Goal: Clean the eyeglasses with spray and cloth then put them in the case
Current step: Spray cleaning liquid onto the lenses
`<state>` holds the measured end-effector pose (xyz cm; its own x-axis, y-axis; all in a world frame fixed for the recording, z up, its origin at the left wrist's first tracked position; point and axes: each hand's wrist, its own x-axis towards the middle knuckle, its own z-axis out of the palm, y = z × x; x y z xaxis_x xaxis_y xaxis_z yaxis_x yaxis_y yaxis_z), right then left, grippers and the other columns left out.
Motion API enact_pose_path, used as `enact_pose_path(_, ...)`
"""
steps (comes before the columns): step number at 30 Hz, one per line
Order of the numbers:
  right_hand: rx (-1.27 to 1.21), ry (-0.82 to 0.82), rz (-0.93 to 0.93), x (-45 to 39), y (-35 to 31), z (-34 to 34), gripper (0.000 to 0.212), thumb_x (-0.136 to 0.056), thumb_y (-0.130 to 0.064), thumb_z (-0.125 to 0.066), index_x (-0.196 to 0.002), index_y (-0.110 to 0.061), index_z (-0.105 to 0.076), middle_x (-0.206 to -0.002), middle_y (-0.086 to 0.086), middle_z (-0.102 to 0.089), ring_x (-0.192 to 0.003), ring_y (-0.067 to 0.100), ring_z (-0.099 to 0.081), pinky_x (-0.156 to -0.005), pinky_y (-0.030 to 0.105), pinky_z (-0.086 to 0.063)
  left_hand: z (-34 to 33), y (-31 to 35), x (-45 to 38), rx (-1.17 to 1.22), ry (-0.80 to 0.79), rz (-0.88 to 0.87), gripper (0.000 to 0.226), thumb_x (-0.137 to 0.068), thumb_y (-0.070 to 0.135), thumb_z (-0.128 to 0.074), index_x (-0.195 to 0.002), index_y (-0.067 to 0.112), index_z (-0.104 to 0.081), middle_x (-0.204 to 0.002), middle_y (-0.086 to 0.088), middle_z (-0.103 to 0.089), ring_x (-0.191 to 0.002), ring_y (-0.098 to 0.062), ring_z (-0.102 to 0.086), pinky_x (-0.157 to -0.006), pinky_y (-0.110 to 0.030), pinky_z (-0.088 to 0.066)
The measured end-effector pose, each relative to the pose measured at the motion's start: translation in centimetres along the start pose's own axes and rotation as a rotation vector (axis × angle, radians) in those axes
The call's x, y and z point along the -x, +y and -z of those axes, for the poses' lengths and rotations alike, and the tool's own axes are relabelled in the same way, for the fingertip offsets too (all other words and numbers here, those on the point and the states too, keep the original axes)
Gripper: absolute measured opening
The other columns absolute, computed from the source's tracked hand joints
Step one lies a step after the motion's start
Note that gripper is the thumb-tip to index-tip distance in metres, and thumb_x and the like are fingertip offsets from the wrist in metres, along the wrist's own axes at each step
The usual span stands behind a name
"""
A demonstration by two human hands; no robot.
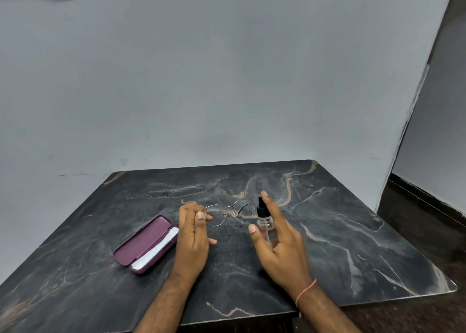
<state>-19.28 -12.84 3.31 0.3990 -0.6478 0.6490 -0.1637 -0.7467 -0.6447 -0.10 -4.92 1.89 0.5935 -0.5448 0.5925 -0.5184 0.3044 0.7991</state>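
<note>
- Eyeglasses with a thin metal frame are held up just above the dark marbled counter, lenses facing roughly toward the camera.
- The left hand pinches the left end of the frame, by the hinge; thumb and fingers are closed on the wire, the other fingers curled in behind.
- One lens sits right beside the left thumb, the other reaches across toward the spray bottle.
- The right hand holds that bottle upright, just to the right of the glasses.
- The bottle is small and clear with a black pump top; its lower body is wrapped by the palm and the thumb.
- The right index finger is stretched up beside the black top; whether it presses on the top I cannot tell.
- The right fingers are closed around the bottle, not spread free.
- A thin orange thread circles the right wrist.
- A plum-coloured case lies open on the counter to the left of the left hand, near it but not clearly touching.
- A white cloth lies folded inside the case, along its lower half.
- A plain grey wall stands behind the counter.
- Dark floor shows at the right.
</note>
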Motion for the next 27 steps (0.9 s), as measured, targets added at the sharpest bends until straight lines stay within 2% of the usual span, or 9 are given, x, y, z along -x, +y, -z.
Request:
enact_pose_path(3,0.024,-0.016,0.015,0.37,0.01,-0.35,0.083,-0.099,-0.027,-0.075,-0.163,-0.055,-0.031,-0.087,-0.034,-0.055,-0.073,0.001,-0.063,-0.068,0.005,-0.042,-0.11,0.03,-0.07,-0.001,-0.002,-0.005,0.02,-0.103,0.056,-0.038,-0.105,0.065,-0.055,-0.122,0.013,-0.05,-0.11,-0.008,-0.067,-0.055,-0.032,-0.064)
enact_pose_path(9,0.045,-0.032,0.008,0.86,0.22,-0.61,0.076,-0.096,-0.022,-0.078,-0.159,-0.049,-0.044,-0.087,-0.038,-0.051,-0.072,-0.004,-0.063,-0.068,0.001,-0.04,-0.01,-0.33,0.2,-0.02,-0.006,-0.019,0.02,-0.104,0.055,-0.037,-0.103,0.061,-0.056,-0.121,0.006,-0.049,-0.11,-0.009,-0.068,-0.054,-0.032,-0.065)
enact_pose_path(14,0.027,-0.033,-0.005,0.43,0.25,-0.43,0.065,-0.096,-0.023,-0.078,-0.15,-0.048,-0.053,-0.078,-0.024,-0.061,-0.066,0.004,-0.062,-0.063,0.007,-0.043,-0.14,0.27,-0.03,0.009,-0.029,-0.016,0.02,-0.103,0.055,-0.038,-0.103,0.065,-0.056,-0.123,0.004,-0.049,-0.11,-0.011,-0.068,-0.055,-0.034,-0.064)
enact_pose_path(17,0.026,-0.03,-0.002,0.46,0.45,-0.57,0.064,-0.096,-0.025,-0.078,-0.149,-0.048,-0.053,-0.074,-0.019,-0.062,-0.062,0.007,-0.06,-0.06,0.011,-0.044,-0.17,0.35,-0.09,0.011,-0.034,-0.012,0.02,-0.103,0.055,-0.039,-0.103,0.065,-0.056,-0.124,0.002,-0.05,-0.111,-0.012,-0.068,-0.055,-0.035,-0.065)
enact_pose_path(20,0.036,0.002,-0.021,0.43,0.37,-0.58,0.071,-0.097,-0.028,-0.077,-0.156,-0.051,-0.046,-0.089,-0.027,-0.065,-0.067,-0.002,-0.062,-0.066,0.006,-0.044,-0.1,0.22,-0.01,0.012,-0.035,-0.009,0.02,-0.103,0.055,-0.038,-0.103,0.064,-0.056,-0.124,0.001,-0.05,-0.111,-0.012,-0.068,-0.056,-0.035,-0.066)
enact_pose_path(23,0.035,0.016,-0.027,0.41,0.25,-0.47,0.073,-0.097,-0.028,-0.076,-0.158,-0.05,-0.044,-0.081,-0.03,-0.057,-0.069,0.001,-0.064,-0.064,0.005,-0.043,-0.05,0.16,0.03,0.016,-0.037,-0.001,0.02,-0.103,0.056,-0.038,-0.104,0.065,-0.056,-0.125,0.002,-0.05,-0.112,-0.013,-0.068,-0.056,-0.036,-0.066)
enact_pose_path(27,0.026,-0.014,-0.018,0.47,0.32,-0.38,0.066,-0.095,-0.027,-0.079,-0.151,-0.049,-0.052,-0.073,-0.019,-0.062,-0.065,0.008,-0.063,-0.06,0.009,-0.043,-0.09,0.07,-0.05,0.042,-0.032,0.023,0.02,-0.102,0.057,-0.039,-0.105,0.064,-0.057,-0.122,0.009,-0.049,-0.111,-0.011,-0.068,-0.055,-0.032,-0.065)
